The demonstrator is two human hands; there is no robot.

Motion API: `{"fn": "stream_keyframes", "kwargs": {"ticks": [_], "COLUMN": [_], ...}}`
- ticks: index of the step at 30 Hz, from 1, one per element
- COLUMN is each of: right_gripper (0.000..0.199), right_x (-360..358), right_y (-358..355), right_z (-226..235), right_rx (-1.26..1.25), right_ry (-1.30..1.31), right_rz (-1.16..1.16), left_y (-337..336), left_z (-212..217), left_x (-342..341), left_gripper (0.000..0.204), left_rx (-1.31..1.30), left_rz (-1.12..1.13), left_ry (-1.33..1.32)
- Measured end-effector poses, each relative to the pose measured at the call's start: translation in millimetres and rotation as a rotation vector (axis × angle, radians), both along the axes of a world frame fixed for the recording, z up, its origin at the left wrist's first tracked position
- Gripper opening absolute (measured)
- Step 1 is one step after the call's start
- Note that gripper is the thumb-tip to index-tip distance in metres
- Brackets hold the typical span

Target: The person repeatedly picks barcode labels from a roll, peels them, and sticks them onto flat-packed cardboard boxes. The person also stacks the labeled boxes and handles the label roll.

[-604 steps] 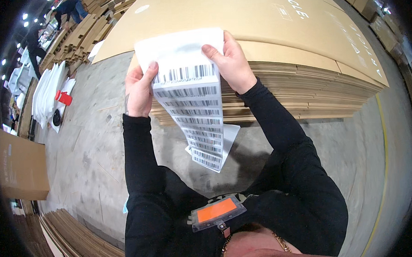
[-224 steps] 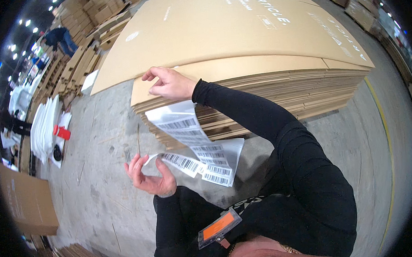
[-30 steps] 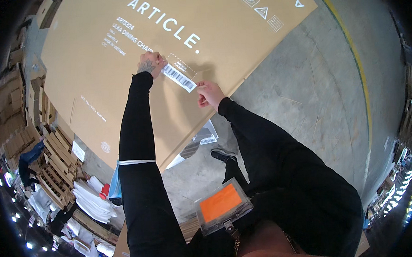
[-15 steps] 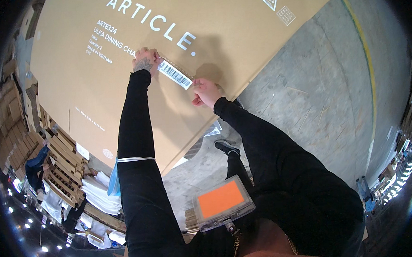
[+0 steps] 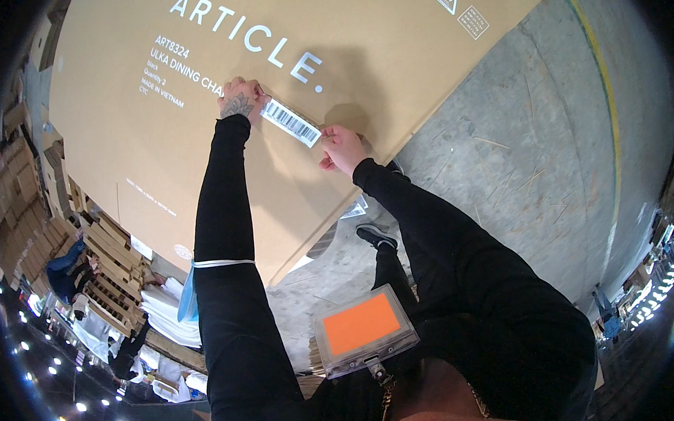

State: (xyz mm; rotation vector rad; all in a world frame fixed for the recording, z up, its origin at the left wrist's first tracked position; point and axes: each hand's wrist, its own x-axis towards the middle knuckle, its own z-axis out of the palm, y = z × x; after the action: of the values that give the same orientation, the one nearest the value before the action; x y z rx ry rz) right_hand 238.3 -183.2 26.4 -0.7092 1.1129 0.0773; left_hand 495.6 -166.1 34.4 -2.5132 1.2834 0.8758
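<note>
A large brown cardboard box [image 5: 222, 163] with white printing fills the upper middle. Over its face, a white barcode label [image 5: 292, 123] is stretched at a slant between my hands. The fingertips of my left hand [image 5: 240, 99] pinch its upper left end. My right hand [image 5: 342, 148] pinches the lower right end, close to the box's right edge. Both hands cast shadows on the cardboard. Whether the label touches the box along its length is hard to tell.
Concrete floor [image 5: 492, 151] with scattered thin scraps and a yellow line [image 5: 607, 101] lies to the right. Wooden pallets [image 5: 113, 254], stacked boxes [image 5: 17, 194] and white sheets [image 5: 168, 316] are at the left, near another person [image 5: 67, 275]. An orange badge [image 5: 363, 324] hangs at my chest.
The view has shifted slightly. Both hands still pinch the label's ends, and the dashed strip along its upper edge shows less than before.
</note>
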Motion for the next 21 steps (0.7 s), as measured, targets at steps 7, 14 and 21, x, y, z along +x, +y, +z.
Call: {"fn": "stream_keyframes", "kwargs": {"ticks": [7, 14, 21], "right_gripper": [0.03, 0.028, 0.029], "right_x": [1.9, -0.3, 0.0], "right_y": [-0.6, 2.4, 4.4], "right_z": [5.8, 1.3, -2.0], "right_rx": [-0.053, -0.14, -0.29], "right_ry": [0.01, 0.0, 0.032], "right_rz": [0.025, 0.035, 0.095], "left_y": [2.7, 0.8, 0.5], "left_z": [-2.3, -1.7, 0.7], "left_x": [1.0, -3.0, -8.6], "left_gripper": [0.026, 0.025, 0.024], "left_rx": [0.006, -0.006, -0.027], "left_rz": [-0.015, -0.001, 0.009], "left_ry": [-0.029, -0.042, -0.067]}}
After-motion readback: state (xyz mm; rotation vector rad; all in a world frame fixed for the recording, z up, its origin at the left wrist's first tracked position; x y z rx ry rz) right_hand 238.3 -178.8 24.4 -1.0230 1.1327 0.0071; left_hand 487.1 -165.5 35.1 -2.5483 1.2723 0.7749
